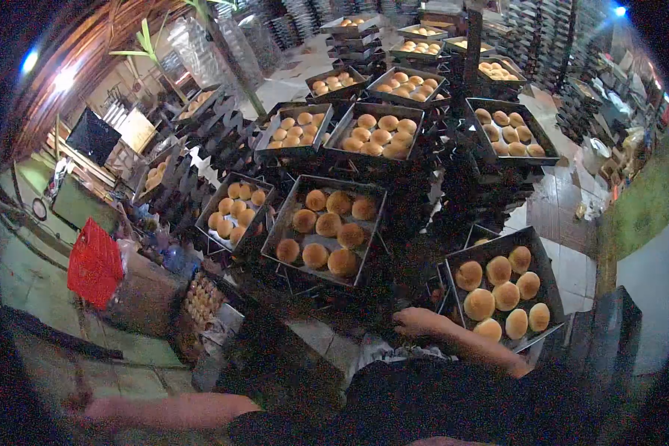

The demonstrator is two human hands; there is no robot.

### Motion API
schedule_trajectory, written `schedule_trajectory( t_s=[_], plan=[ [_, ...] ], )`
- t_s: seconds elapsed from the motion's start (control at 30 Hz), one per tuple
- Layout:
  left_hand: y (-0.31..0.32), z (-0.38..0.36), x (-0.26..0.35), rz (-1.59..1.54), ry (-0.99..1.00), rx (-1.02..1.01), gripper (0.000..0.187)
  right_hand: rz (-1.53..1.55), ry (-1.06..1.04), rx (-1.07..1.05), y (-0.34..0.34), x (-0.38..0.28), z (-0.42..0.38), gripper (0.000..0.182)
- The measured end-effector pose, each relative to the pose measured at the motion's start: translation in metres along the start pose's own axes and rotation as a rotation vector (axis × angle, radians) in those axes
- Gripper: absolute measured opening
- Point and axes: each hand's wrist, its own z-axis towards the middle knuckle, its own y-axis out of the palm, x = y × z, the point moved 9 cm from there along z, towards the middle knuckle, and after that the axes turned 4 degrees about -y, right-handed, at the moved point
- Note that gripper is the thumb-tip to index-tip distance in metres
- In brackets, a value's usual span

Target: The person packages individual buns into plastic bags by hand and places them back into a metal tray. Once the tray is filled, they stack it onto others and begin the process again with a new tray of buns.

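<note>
My right hand (415, 322) is in front of my body, its fingers curled in. Anything in its grasp is lost in the dark. Just right of my right forearm is a dark metal tray (453, 316) of round golden buns (506, 296). Another bun tray (383, 204) lies ahead and to the left of that hand, apart from it. My left hand (83, 407) reaches far out to the left, low over the floor. Its fingers are dim and blurred at the dark image edge.
Stacked trays of buns (380, 137) rise ahead, with more stacks behind. A red plastic item (95, 262) stands at left near a crate of eggs (203, 303). A dark post (472, 52) stands at the back, and tiled floor (565, 212) shows at right.
</note>
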Motion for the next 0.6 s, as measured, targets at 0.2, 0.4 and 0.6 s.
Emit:
schedule_trajectory(
  t_s=[0.2, 0.4, 0.6],
  plan=[
    [-0.015, 0.01, -0.007, -0.072, -0.007, 0.1, 0.038, 0.04, -0.046, 0.04, 0.004, 0.001, 0.047, 0.036],
    [0.016, -0.053, 0.024, -0.226, -0.005, -0.024, 0.037, 0.053, -0.065, 0.019, -0.004, -0.008, 0.066, 0.036],
    [0.067, -0.395, 0.118, -0.853, -0.577, -1.38, 0.036, 0.401, -0.02, 0.293, -0.062, -0.043, 0.071, 0.037]
  ],
)
